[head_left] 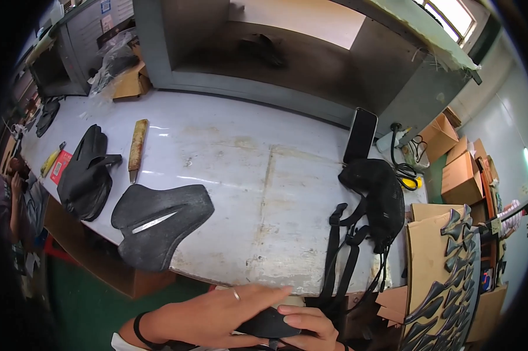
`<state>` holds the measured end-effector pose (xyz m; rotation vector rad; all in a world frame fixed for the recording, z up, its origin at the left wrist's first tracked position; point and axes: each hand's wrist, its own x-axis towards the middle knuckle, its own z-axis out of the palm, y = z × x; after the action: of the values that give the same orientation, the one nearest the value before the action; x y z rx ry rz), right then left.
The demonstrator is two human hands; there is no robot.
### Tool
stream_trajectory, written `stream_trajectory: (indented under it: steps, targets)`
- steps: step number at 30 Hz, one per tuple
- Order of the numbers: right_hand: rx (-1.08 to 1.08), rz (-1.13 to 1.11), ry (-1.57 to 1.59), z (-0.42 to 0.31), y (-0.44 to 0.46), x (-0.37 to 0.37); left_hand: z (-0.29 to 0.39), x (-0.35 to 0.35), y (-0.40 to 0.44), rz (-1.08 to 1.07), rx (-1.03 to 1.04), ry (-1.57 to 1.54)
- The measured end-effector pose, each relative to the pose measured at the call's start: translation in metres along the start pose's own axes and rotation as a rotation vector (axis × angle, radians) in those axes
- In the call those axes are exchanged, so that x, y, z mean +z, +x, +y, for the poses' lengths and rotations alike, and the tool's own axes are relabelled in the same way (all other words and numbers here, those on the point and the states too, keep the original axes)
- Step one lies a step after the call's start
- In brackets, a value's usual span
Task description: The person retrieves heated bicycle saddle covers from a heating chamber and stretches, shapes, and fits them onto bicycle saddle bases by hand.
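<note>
My left hand (217,316), a ring on one finger, lies along a smooth black piece (267,325) at the table's near edge. Its fingers stretch over the top and its thumb is underneath. From the other side my right hand (312,329) grips the same piece with bent fingers. Much of the piece is hidden by my hands, so its full shape cannot be made out. On the table ahead, to the left, lies a black bicycle saddle cover (185,205) with a pale slit. Behind it is a blade-like tool with a worn, wrapped handle (137,146).
A black bag (87,175) rests at the table's left. On the right are a phone (361,136) leaning upright and a black strapped pouch (378,196). A grey metal cabinet (246,88) stands behind. Several dark saddles (445,281) line cardboard at right. Another person sits far left.
</note>
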<state>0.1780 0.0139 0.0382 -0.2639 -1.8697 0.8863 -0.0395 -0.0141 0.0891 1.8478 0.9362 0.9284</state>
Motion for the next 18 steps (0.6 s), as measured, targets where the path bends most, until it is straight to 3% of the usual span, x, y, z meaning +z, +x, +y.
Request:
stream_trajectory:
  steps: [2,4,5,9,13,17,18]
  targets:
    - [-0.007,-0.008,0.07,0.002,0.003,-0.007,-0.005,0.006,-0.002,0.075,0.063,0.016]
    - [-0.035,-0.021,-0.315,-0.003,0.008,-0.015,-0.002,0.006,-0.005,0.125,0.147,0.183]
    - [0.006,-0.038,-0.335,-0.003,0.007,-0.016,0.0,0.009,-0.005,0.157,0.162,0.237]
    - [-0.116,-0.021,-0.357,-0.003,0.004,-0.011,-0.007,0.016,-0.002,0.299,0.298,0.361]
    - [-0.3,0.039,-0.295,0.007,0.004,-0.011,-0.006,0.014,-0.002,0.256,0.389,0.359]
    - [-0.321,0.06,-0.302,0.005,0.01,-0.013,0.0,0.01,-0.001,0.258,0.403,0.388]
    - [-0.272,-0.028,-0.279,0.001,0.016,-0.018,0.002,0.011,-0.002,0.278,0.43,0.461]
